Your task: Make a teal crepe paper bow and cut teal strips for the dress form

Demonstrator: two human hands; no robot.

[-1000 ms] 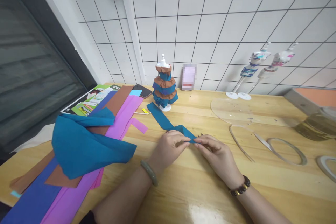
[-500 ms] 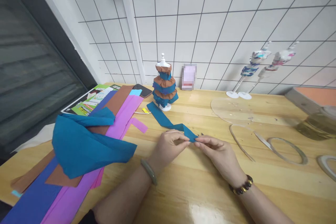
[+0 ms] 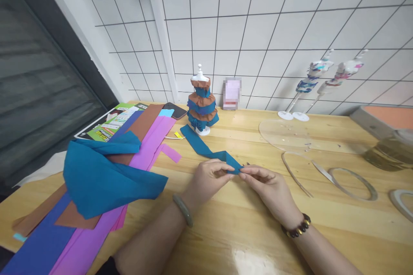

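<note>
A long teal strip [image 3: 200, 144] runs over the wooden table from near the small dress form down to my hands. My left hand [image 3: 209, 178] pinches it close to its near end, between thumb and forefinger. The tip of the strip is pinched by my right hand [image 3: 267, 187], just beside the left fingertips. Behind the strip stands the dress form [image 3: 202, 103], wrapped in ruffled brown, teal and blue tiers. A large folded teal piece [image 3: 103, 180] lies to the left of my left hand.
Brown, blue and purple sheets [image 3: 148, 137] spread across the left side, near a dark phone [image 3: 175, 111]. At the right are a clear disc [image 3: 280, 135], tape rings [image 3: 355, 184], a jar [image 3: 392, 150] and two slanted small forms [image 3: 314, 73]. A tiled wall stands behind.
The left fingers have shifted very slightly along the strip toward the right hand. Both hands keep their pinch, and the rest looks the same.
</note>
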